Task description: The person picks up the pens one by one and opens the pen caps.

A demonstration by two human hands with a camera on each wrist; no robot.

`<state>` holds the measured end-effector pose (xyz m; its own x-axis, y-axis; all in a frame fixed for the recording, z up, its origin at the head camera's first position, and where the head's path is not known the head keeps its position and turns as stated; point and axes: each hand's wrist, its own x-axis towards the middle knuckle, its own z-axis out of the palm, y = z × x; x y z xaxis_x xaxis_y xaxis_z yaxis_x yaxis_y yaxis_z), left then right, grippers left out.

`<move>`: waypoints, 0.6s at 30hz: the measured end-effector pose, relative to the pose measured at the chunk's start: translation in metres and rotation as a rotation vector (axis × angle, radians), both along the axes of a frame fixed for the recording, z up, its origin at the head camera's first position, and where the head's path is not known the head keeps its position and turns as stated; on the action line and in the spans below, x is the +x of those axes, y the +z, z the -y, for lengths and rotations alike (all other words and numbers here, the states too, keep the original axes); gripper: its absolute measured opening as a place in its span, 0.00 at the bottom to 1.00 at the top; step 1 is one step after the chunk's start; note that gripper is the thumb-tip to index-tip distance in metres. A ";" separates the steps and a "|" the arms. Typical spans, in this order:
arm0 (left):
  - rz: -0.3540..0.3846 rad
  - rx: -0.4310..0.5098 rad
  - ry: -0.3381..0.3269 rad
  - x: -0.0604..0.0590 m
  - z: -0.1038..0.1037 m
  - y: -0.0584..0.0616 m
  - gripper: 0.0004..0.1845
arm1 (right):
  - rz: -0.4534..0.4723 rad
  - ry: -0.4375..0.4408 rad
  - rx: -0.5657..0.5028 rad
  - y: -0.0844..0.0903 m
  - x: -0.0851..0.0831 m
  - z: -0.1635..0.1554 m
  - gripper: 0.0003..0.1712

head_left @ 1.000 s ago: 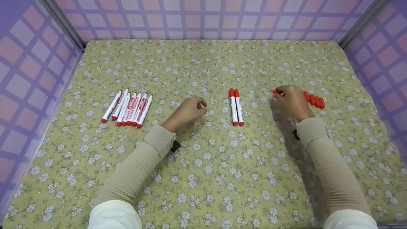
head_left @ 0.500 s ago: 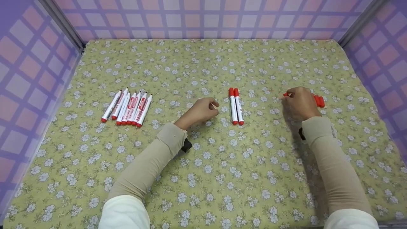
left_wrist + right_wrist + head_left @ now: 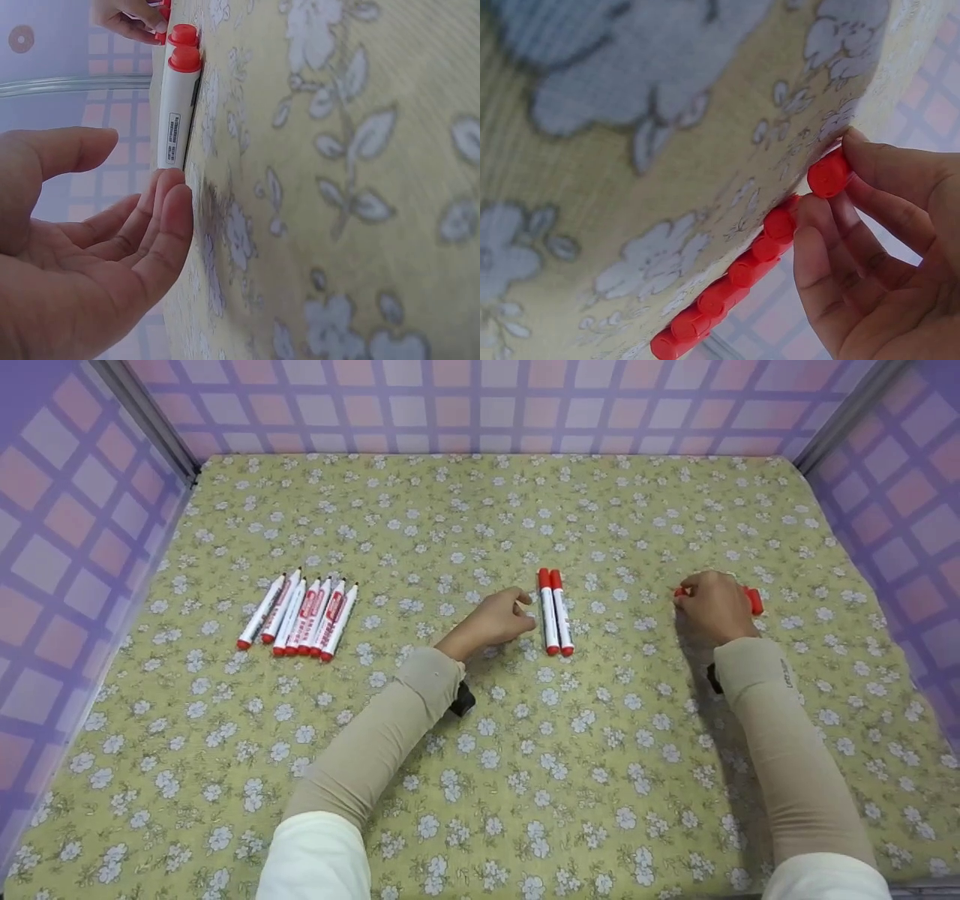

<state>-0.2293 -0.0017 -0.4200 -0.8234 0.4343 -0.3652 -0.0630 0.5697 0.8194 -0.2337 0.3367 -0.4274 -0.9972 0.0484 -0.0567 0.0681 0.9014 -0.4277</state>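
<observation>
My left hand (image 3: 495,620) hovers low just left of two capped red markers (image 3: 553,619), its fingers loosely bent and holding nothing. In the left wrist view its fingertips (image 3: 174,196) come close to the nearer marker's white barrel (image 3: 176,124); whether they touch it I cannot tell. On the right, my right hand (image 3: 718,606) pinches a red marker cap (image 3: 829,174) between thumb and finger. More red caps (image 3: 740,273) lie in a row beside it, some tucked behind the hand in the head view (image 3: 754,600).
Several uncapped markers (image 3: 304,615) with red ends lie side by side at the left, tips pointing away. A flowered yellow cloth (image 3: 480,780) covers the table. Checked purple and pink panels (image 3: 495,409) wall the back and sides.
My left hand has moved right, up to the two capped markers. The right hand, with a cap in its pinch, has shifted right and slightly nearer, over the row of caps.
</observation>
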 end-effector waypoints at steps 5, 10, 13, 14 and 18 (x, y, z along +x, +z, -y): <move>0.004 -0.007 -0.006 -0.003 -0.005 -0.003 0.25 | -0.004 0.000 0.020 -0.001 0.001 -0.001 0.16; 0.029 -0.004 0.012 -0.005 -0.009 -0.006 0.25 | -0.007 0.009 0.031 -0.001 0.002 -0.003 0.14; 0.032 -0.003 0.021 -0.005 -0.011 -0.007 0.24 | 0.003 0.009 0.034 0.000 0.002 -0.004 0.14; 0.033 0.000 0.020 -0.006 -0.012 -0.007 0.24 | 0.006 0.008 0.036 0.000 0.002 -0.005 0.15; 0.029 0.009 0.018 -0.006 -0.015 -0.007 0.23 | 0.019 0.007 0.037 0.000 0.001 -0.007 0.16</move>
